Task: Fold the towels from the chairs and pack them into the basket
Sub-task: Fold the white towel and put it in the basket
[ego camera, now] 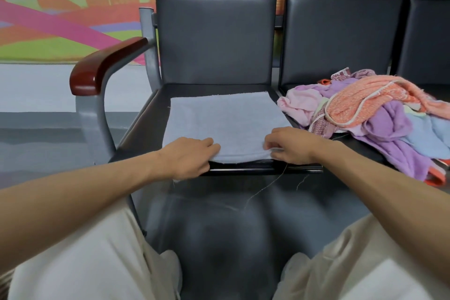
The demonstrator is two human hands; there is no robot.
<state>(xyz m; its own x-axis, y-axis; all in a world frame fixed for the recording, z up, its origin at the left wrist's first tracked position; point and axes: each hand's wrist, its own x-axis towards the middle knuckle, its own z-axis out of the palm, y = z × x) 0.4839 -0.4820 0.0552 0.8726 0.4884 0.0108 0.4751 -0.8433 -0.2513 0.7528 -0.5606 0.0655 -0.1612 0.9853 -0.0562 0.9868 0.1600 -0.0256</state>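
A pale blue-grey cloth towel (226,119) lies flat on the seat of a black padded leather chair (214,36), its near edge level with the seat's front rim. The left hand (187,156) sits on the towel's near left corner, fingers curled over the edge and gripping it. The right hand (289,146) pinches the near right corner between thumb and fingers. The hands are apart, one at each end of the near edge. Loose threads (265,187) hang from that edge. A red-brown wooden armrest (104,63) stands on the chair's left side. On the seat of a second black chair (341,31) just to the right lies a heap of crumpled towels (379,122), pink, purple, orange and pale blue, near the flat towel's far right corner.
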